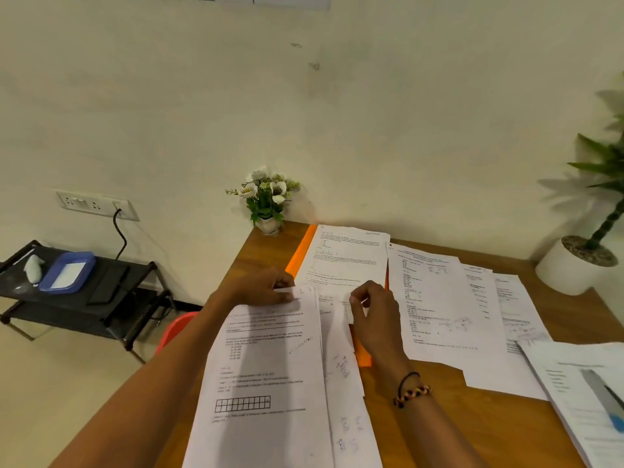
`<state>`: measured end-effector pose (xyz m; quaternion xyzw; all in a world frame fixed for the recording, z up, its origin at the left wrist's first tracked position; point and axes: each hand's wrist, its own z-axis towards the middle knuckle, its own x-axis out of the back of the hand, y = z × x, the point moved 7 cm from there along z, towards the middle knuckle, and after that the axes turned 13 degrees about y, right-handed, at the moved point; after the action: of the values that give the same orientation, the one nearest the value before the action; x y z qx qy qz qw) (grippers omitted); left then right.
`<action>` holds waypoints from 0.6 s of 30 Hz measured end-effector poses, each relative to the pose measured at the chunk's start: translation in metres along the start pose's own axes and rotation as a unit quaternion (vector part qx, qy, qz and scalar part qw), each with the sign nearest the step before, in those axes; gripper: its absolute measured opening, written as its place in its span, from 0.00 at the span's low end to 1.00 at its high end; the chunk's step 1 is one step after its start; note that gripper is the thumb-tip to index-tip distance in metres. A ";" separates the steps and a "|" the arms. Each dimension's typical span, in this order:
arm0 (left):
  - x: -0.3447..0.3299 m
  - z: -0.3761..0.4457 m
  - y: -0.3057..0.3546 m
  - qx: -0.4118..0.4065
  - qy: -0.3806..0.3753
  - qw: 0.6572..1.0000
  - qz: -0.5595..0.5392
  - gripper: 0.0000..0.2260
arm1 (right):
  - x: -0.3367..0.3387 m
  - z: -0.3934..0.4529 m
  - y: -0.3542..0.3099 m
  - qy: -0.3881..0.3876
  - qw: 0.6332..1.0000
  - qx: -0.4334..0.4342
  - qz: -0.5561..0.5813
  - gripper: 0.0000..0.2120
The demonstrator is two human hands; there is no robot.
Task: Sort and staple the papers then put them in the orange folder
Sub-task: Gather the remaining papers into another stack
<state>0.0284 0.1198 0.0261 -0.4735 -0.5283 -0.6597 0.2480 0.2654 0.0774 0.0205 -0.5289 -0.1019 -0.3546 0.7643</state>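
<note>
A printed sheet (266, 373) lies on top of a stack near the table's front edge, and my left hand (263, 287) pinches its top left corner. My right hand (374, 319) curls its fingers on the top edge of the sheet beneath (344, 383), which carries handwritten marks. The orange folder (299, 253) lies open under the papers, showing along its left edge and as a patch below my right hand. More printed pages (347, 261) cover the folder, and further pages (435, 305) lie spread to the right. No stapler is plainly visible.
A small pot of white flowers (266, 201) stands at the table's back left corner. A white pot with a green plant (580, 261) sits at the back right. Another paper pile (587, 393) lies at the front right. A black rack (81, 288) with a blue tray stands left of the table.
</note>
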 end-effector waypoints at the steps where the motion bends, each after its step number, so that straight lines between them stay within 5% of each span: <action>1: -0.002 0.000 0.005 -0.004 0.000 1.000 0.005 0.06 | -0.002 -0.002 0.005 -0.010 0.999 0.016 -0.030 0.05; 7: -0.008 -0.005 0.006 0.001 0.016 1.000 0.025 0.07 | -0.014 -0.016 0.028 -0.039 0.996 0.046 -0.059 0.10; 14: 0.002 0.019 0.025 -0.015 0.036 0.996 -0.082 0.05 | -0.012 -0.026 0.032 -0.040 0.990 0.099 -0.088 0.03; 18: 0.000 0.047 0.046 -0.028 0.049 0.991 -0.121 0.05 | -0.009 -0.030 0.026 -0.053 0.985 0.135 -0.095 0.09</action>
<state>0.0839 0.1493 0.0475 -0.3799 -0.5505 -0.7217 0.1782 0.2691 0.0599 -0.0160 -0.4271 -0.2392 -0.3803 0.7847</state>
